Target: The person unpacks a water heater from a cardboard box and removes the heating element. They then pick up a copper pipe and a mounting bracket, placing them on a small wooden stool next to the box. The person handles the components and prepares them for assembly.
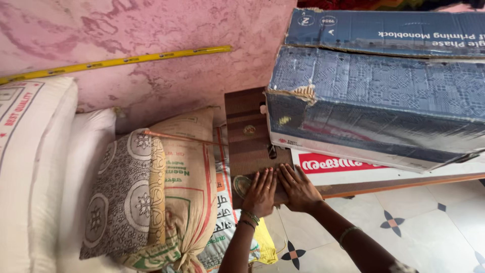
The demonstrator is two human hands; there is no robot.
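**Head view: both hands flat on a brown ribbed board**

Head view, centre-bottom: left hand (260,192) and right hand (299,188) press, fingers straight and together, on the brown ribbed board (248,141). Judged step: sliding it free. A blue carton (374,106) overlaps its right edge; sacks (177,187) crowd the left, pink wall (151,30) behind.

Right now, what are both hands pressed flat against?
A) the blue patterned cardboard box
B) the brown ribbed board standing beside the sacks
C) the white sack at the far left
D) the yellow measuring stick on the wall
B: the left hand and right hand lie side by side, palms down, on the lower end of the brown ribbed board.
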